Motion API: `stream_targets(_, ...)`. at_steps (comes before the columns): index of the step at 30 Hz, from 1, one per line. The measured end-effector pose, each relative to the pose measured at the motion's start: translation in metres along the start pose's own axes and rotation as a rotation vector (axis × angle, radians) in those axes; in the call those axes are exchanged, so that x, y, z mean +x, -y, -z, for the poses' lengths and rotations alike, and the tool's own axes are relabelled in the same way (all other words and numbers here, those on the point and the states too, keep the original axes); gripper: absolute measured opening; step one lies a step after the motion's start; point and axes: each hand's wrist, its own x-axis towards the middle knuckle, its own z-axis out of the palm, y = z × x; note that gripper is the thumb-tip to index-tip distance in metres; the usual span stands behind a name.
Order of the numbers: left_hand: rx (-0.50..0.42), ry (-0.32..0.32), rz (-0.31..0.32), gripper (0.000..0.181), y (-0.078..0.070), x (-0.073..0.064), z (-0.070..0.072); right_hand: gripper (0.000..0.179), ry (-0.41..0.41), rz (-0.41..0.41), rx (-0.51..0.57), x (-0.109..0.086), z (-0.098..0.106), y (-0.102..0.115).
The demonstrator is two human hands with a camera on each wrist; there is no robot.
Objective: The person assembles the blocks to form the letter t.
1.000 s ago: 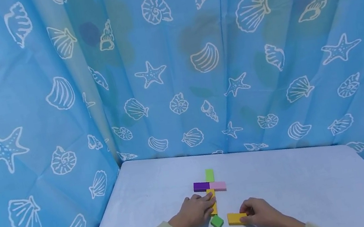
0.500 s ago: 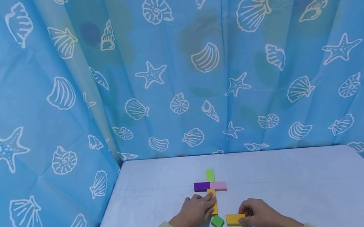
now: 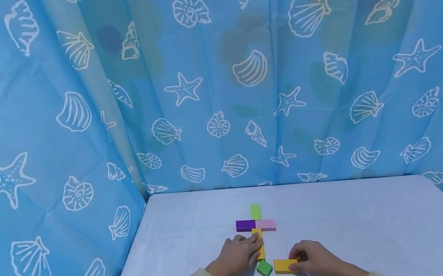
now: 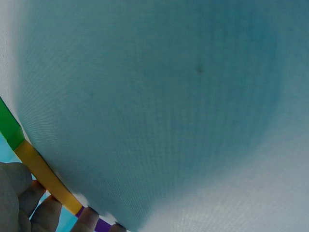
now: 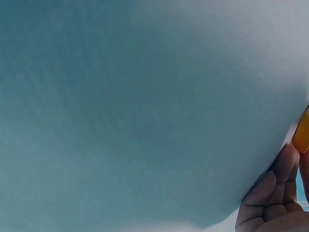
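Observation:
In the head view, my left hand (image 3: 234, 257) rests its fingers on a long yellow block (image 3: 259, 244) lying lengthwise away from me. The left wrist view shows those fingers along the side of the yellow block (image 4: 48, 176). My right hand (image 3: 316, 258) pinches a second yellow block (image 3: 283, 266) by its right end, thumb in front and fingers behind. A green block (image 3: 264, 268), turned like a diamond, lies at the near end of the first yellow block, just left of the held one. At the far end, a purple block (image 3: 245, 225) and a pink block (image 3: 266, 225) lie end to end.
Beyond the purple and pink blocks lies a light green block (image 3: 256, 212). Everything sits on a white-covered table (image 3: 371, 220). A blue curtain (image 3: 213, 85) with white seashell prints stands behind the table and along its sides.
My right hand has slid its yellow block a little to the left, closer to the green block. My left hand stays in place on the other yellow block.

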Motion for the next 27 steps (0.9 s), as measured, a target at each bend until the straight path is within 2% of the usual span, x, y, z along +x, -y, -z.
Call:
stream_targets(19,0.001,-0.001,0.001,0.044,0.0004,0.0019,-0.001,0.018,-0.014,-0.052,-0.002,-0.0004,-0.004,0.0045)
stream_targets(27,0.009,0.0,0.001,0.044,0.0007,0.0031,-0.0019,0.017,-0.004,-0.025,0.001,0.0011,-0.0035,0.0001)
